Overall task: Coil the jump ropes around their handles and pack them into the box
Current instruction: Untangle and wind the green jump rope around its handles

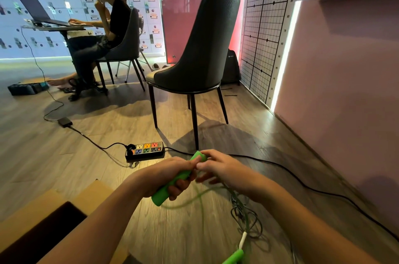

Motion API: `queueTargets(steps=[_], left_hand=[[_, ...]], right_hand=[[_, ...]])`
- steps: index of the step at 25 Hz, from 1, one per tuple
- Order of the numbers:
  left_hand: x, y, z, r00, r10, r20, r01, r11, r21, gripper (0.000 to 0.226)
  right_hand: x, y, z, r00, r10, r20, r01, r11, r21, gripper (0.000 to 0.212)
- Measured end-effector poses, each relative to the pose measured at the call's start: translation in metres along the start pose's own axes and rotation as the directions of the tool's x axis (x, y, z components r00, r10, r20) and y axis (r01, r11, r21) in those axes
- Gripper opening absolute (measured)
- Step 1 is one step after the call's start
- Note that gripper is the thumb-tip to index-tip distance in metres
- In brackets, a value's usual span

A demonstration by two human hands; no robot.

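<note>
My left hand (pixel 168 175) grips a green foam jump-rope handle (pixel 160 195), which points up and to the right. My right hand (pixel 218 168) pinches the handle's top end (pixel 199 157) and the thin green rope (pixel 200 205), which is blurred by motion below my hands. More rope lies in a loose tangle (pixel 244 214) on the floor under my right forearm. A second green handle (pixel 233 257) with a white neck lies near the bottom edge. The open cardboard box (pixel 43 205) stands at the lower left.
A black power strip (pixel 145 151) with coloured sockets lies on the wooden floor, its black cables running left and right. An empty dark chair (pixel 198 52) stands ahead. A person sits at a laptop table (pixel 54 26) at far left. A pink wall (pixel 345 91) bounds the right.
</note>
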State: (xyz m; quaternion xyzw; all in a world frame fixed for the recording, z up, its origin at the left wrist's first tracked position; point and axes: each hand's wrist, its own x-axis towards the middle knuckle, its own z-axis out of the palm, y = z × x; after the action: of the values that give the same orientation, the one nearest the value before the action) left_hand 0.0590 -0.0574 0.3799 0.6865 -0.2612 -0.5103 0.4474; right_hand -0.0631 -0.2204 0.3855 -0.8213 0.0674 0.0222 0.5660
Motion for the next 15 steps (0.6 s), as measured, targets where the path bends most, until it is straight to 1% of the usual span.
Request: queueTargets(steps=[2,3,4,6,8,10,12,13,14,15], left_hand=[[0.0,-0.002,-0.002,1.0,0.004,-0.026,-0.004,1.0,0.01,0.047],[-0.001,-0.003,-0.003,0.999,0.0,-0.04,0.001,1.0,0.012,0.049],[-0.003,-0.004,-0.004,0.999,-0.005,-0.051,0.006,1.0,0.012,0.049],[-0.004,-0.007,-0.008,0.998,-0.012,-0.061,0.014,0.999,0.033,0.051],[-0.003,-0.007,-0.008,0.997,-0.02,-0.07,0.027,0.995,0.098,0.054],[-0.001,-0.006,-0.004,0.997,-0.041,-0.07,0.053,0.984,0.17,0.058],[-0.001,-0.003,0.002,0.995,-0.098,-0.019,0.1,0.979,0.179,0.059],[-0.002,-0.001,0.005,0.991,-0.125,0.046,0.117,0.982,0.15,0.059],[-0.004,0.001,0.007,0.984,-0.127,0.128,0.116,0.989,0.094,0.058],[-0.005,0.003,0.008,0.974,-0.095,0.206,0.095,0.995,0.009,0.057]], right_hand=[[0.002,0.001,0.007,0.997,0.045,0.056,-0.047,0.998,0.035,0.05],[0.002,0.002,0.008,0.996,0.063,0.068,-0.066,0.997,0.038,0.056],[0.003,0.004,0.008,0.995,0.067,0.073,-0.069,0.997,0.024,0.056],[0.007,0.007,0.006,0.999,0.025,0.033,-0.023,0.997,-0.075,0.046],[0.01,0.007,-0.002,0.993,-0.092,-0.073,0.073,0.97,-0.23,0.034],[0.01,0.006,-0.011,0.965,-0.213,-0.152,0.142,0.914,-0.379,0.02],[0.009,0.007,-0.017,0.936,-0.309,-0.172,0.189,0.849,-0.493,0.016],[0.008,0.008,-0.019,0.92,-0.355,-0.17,0.22,0.822,-0.525,0.015],[0.008,0.01,-0.021,0.904,-0.393,-0.166,0.249,0.801,-0.544,0.015],[0.008,0.012,-0.023,0.892,-0.421,-0.165,0.271,0.79,-0.551,0.015]])
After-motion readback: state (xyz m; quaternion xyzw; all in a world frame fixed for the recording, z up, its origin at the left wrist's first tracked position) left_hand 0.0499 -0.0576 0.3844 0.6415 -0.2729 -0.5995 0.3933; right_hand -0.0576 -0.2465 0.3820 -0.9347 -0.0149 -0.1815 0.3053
